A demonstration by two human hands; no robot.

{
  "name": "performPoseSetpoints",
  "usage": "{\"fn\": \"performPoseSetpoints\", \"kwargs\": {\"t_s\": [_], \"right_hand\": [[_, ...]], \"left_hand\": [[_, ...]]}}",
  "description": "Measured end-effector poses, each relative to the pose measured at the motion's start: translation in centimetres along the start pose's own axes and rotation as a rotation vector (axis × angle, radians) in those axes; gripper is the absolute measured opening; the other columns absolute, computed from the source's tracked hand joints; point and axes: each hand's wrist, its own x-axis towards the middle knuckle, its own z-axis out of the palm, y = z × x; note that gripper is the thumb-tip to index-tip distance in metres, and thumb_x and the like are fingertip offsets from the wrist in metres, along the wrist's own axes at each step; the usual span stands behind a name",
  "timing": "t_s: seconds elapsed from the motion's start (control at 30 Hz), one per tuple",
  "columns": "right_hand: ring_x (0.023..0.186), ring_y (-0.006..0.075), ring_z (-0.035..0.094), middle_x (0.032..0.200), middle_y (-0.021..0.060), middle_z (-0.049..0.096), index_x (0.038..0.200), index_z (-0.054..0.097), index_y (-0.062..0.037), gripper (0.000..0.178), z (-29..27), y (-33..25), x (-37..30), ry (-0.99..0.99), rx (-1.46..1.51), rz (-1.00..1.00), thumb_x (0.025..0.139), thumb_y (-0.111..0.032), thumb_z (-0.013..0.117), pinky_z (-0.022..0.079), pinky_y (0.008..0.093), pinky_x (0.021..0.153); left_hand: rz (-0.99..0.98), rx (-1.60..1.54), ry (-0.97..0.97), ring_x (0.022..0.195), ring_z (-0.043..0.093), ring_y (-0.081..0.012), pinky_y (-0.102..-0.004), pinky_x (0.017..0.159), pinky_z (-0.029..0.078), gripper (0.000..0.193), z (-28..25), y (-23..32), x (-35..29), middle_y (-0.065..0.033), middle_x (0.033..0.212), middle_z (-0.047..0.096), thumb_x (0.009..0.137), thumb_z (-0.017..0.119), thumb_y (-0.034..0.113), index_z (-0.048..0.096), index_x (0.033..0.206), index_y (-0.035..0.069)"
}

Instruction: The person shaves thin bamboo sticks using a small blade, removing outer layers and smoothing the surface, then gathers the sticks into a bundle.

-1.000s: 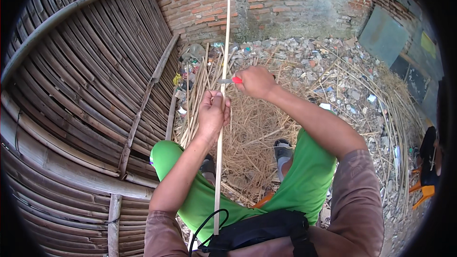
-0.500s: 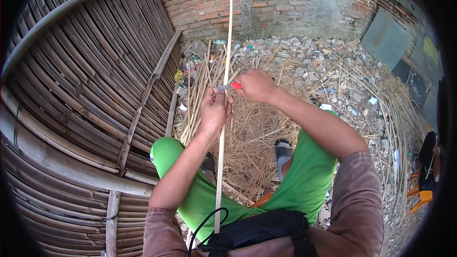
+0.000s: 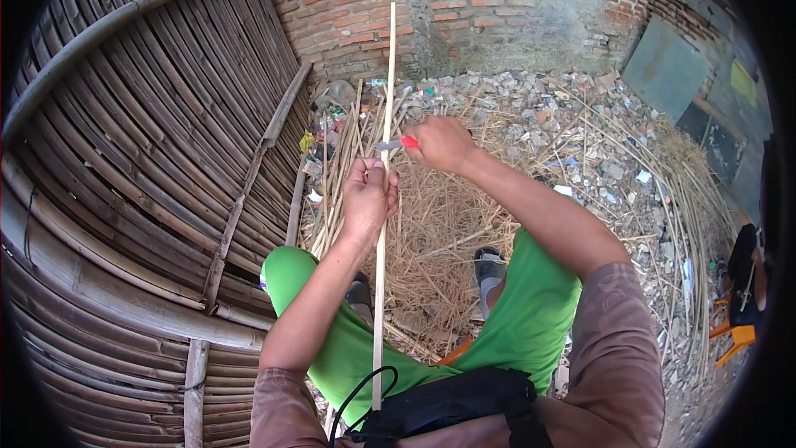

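A long, pale, narrow strip that looks like split bamboo (image 3: 382, 282) runs upright between my knees, from my lap toward the brick wall. My left hand (image 3: 369, 195) is closed around it at about the middle. Just above that grip, a knife (image 3: 390, 145) with a red handle and a grey blade lies across the strip, its blade against it. My right hand (image 3: 441, 145) is wrapped round the red handle, which is mostly hidden in the fist.
Shavings (image 3: 448, 265) cover the ground between my feet, and more strips (image 3: 336, 182) lie left of my hands. A slatted bamboo wall (image 3: 157, 124) rises close on the left. Rubble (image 3: 597, 149) spreads to the brick wall (image 3: 497, 8). An orange chair (image 3: 736, 340) stands far right.
Both hands, the strip's upper part and the knife appear slightly farther left. The knife has moved slightly up the strip, away from my left hand. Both grips stay closed.
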Motion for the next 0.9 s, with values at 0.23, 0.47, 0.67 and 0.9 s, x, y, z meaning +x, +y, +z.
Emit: {"fn": "performPoseSetpoints", "kwargs": {"t_s": [0.23,0.47,0.67,0.9], "right_hand": [[0.076,0.0366,0.071,0.076,0.0170,0.070,0.082,0.071,-0.0083,0.017,0.0,0.2,-0.5,-0.003,-0.052,0.000,0.084,-0.025,0.067,0.056,0.0502,0.071],[0.081,0.0349,0.072,0.083,0.0171,0.073,0.088,0.073,-0.0074,0.023,1.0,4.4,1.8,-0.031,-0.131,0.252,0.088,-0.026,0.060,0.057,0.0503,0.072],[0.080,0.0374,0.070,0.083,0.0174,0.072,0.090,0.074,-0.0110,0.027,-1.3,7.5,-1.2,0.049,-0.064,0.344,0.092,-0.034,0.060,0.056,0.0512,0.074],[0.076,0.0359,0.070,0.078,0.0162,0.070,0.084,0.071,-0.0101,0.023,0.3,0.0,-1.7,-0.034,0.008,0.038,0.087,-0.032,0.066,0.056,0.0510,0.071]], "left_hand": [[-0.005,0.031,-0.019,0.050,0.042,-0.0077,-0.0232,0.041,0.034,0.009,0.1,-0.5,0.0,-0.0071,0.081,0.058,0.108,0.043,0.015,0.045,0.101,0.010],[-0.100,-0.078,-0.046,0.048,0.040,-0.0081,-0.0232,0.039,0.032,0.008,0.4,0.3,-0.6,-0.0062,0.077,0.057,0.107,0.044,0.014,0.044,0.101,0.009],[-0.083,-0.013,-0.022,0.048,0.039,-0.0078,-0.0225,0.039,0.032,0.008,-0.3,0.0,-1.4,-0.0065,0.078,0.057,0.107,0.045,0.015,0.044,0.102,0.010],[-0.060,-0.005,-0.033,0.050,0.042,-0.0081,-0.0227,0.040,0.033,0.007,-0.1,-0.8,-0.6,-0.0065,0.082,0.058,0.107,0.045,0.015,0.045,0.101,0.010]]}}
